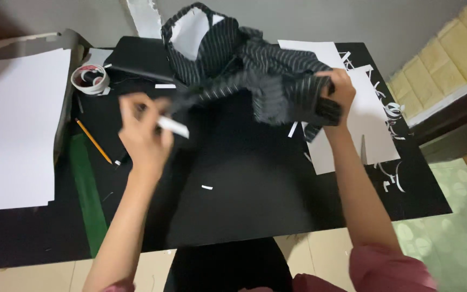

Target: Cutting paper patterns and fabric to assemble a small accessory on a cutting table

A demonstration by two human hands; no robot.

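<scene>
Striped cloth [255, 81]: soft, limp, light; best gripped at bunched edges. Right hand [339, 89] fingers clenched on cloth; left hand [144, 130] pinching cloth end with white strip [173, 127], above bench [233, 205].

Desk's a mess: tape roll [89, 79] up at the left by a big white sheet [12, 127], a yellow pencil [94, 141] lying slanted just beside a green strip [88, 197]. Another white sheet [363, 113] sits on the right with curly paper scraps [393, 113] near it (offcuts all over), plus one tiny white bit [207, 187] mid-table.
</scene>
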